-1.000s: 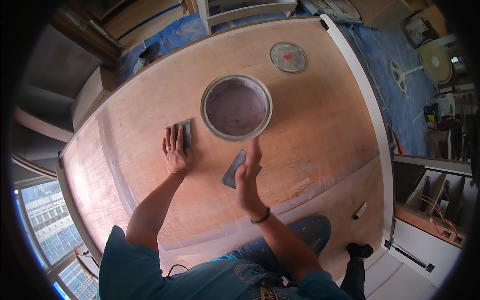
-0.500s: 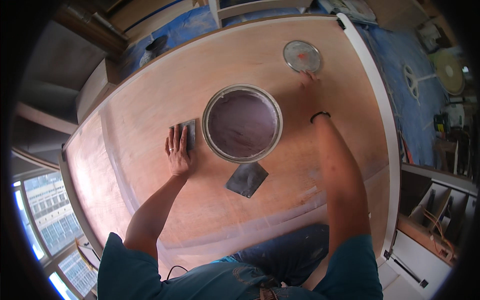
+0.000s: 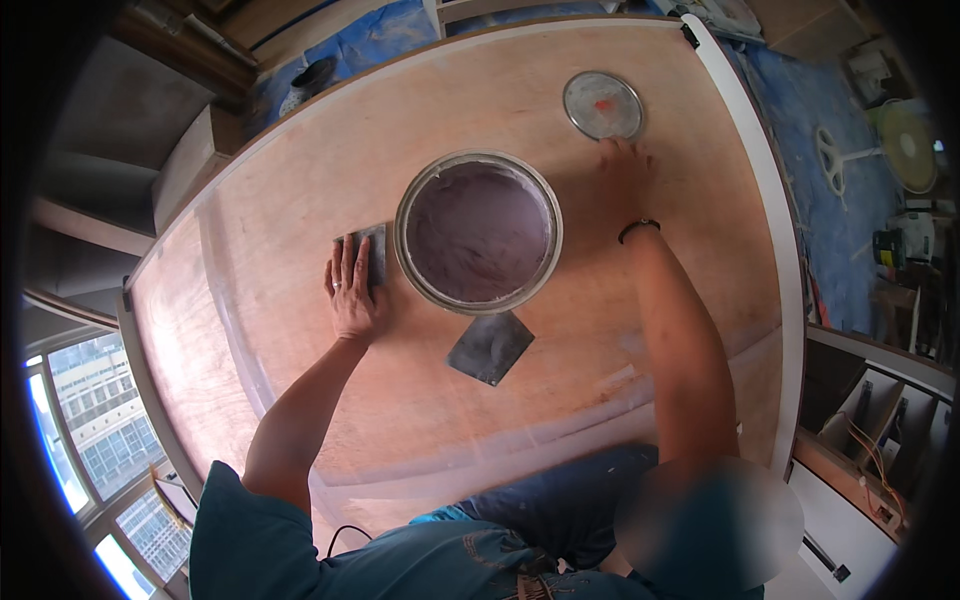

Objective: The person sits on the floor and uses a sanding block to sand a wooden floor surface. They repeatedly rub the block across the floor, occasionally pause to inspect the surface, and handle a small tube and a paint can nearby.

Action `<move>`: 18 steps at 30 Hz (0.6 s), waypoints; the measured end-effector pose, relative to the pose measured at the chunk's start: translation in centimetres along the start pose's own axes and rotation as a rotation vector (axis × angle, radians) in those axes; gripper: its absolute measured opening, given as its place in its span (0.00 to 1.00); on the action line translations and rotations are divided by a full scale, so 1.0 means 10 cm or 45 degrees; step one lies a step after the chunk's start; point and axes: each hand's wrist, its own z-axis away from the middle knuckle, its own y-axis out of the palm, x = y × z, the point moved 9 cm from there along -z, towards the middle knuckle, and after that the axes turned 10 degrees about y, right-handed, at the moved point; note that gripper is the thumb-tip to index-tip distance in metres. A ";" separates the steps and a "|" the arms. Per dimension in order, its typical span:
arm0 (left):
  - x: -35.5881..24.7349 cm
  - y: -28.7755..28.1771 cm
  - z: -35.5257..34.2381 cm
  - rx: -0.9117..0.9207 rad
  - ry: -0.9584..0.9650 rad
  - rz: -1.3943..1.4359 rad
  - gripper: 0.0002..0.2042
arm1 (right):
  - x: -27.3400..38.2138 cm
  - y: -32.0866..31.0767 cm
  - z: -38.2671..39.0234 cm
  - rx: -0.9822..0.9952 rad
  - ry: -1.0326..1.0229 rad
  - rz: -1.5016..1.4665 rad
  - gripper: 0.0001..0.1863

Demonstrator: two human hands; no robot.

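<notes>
My left hand (image 3: 349,290) lies with fingers extended over a dark square plate (image 3: 376,252) on the plywood panel (image 3: 270,360). Beside it, near the middle, is a large open can (image 3: 478,230) of pale purple paste. A second dark square plate (image 3: 490,347) lies loose just below the can. My right hand (image 3: 626,170), its fingers apart and slightly curled, reaches to the lower edge of a round metal lid (image 3: 602,104) with a red smear at the back right; whether the fingertips touch it I cannot tell.
A white rim (image 3: 762,180) runs along the panel's right side. Blue sheeting (image 3: 775,100) covers the floor beyond, with a fan (image 3: 915,150) at the right. An open cabinet (image 3: 880,400) stands at lower right, shelving (image 3: 190,170) and a window (image 3: 100,400) at left.
My right hand has let go of the lower dark plate and moved up and right to the lid. My left hand has stayed on its plate.
</notes>
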 end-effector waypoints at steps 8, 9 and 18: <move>-0.03 -0.03 -0.03 -0.031 0.022 0.009 0.43 | -0.25 -0.16 0.84 -0.119 -0.024 -0.002 0.10; -0.03 -0.03 -0.01 -0.026 0.019 0.006 0.43 | -0.20 -0.22 1.05 -0.142 -0.037 -0.026 0.10; -0.02 -0.01 -0.02 -0.153 0.138 -0.016 0.40 | -1.20 -0.95 2.68 -0.296 0.432 -0.450 0.14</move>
